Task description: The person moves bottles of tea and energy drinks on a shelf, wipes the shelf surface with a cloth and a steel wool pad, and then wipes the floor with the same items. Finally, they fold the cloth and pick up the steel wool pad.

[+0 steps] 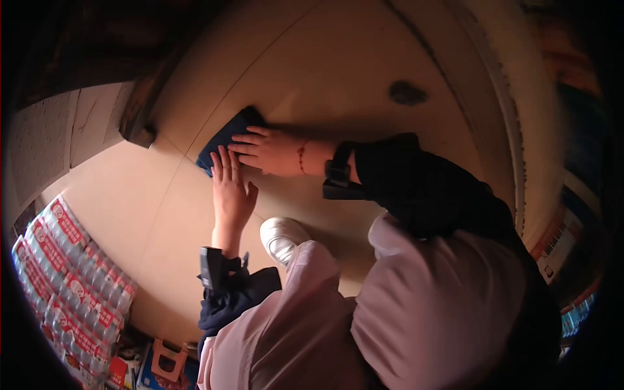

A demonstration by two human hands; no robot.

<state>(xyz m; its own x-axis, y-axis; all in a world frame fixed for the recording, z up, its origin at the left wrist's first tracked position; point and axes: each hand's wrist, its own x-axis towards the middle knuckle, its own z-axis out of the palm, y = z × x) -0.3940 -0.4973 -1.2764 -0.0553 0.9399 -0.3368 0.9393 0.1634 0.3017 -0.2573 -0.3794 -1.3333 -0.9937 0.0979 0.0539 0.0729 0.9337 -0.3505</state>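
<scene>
A dark blue folded cloth (229, 130) lies flat on the tiled floor (286, 71). My right hand (272, 151) reaches in from the right, its fingers stretched out and resting on the cloth's right part. From below comes my left hand (232, 195), fingers extended, with the fingertips on the cloth's near edge and the thumb apart. The two hands almost meet at the fingertips. Neither hand is wrapped round anything. A red string bracelet (301, 158) and a black strap (338, 166) sit on the right wrist; another black device (213, 266) is on the left.
Shrink-wrapped packs of bottles (71, 286) stand at the lower left, beside a pink plastic item (168, 361). A dark furniture foot (138, 123) rests at the upper left. My white shoe (283, 238) is close to my hands. A dark patch (407, 93) marks the floor.
</scene>
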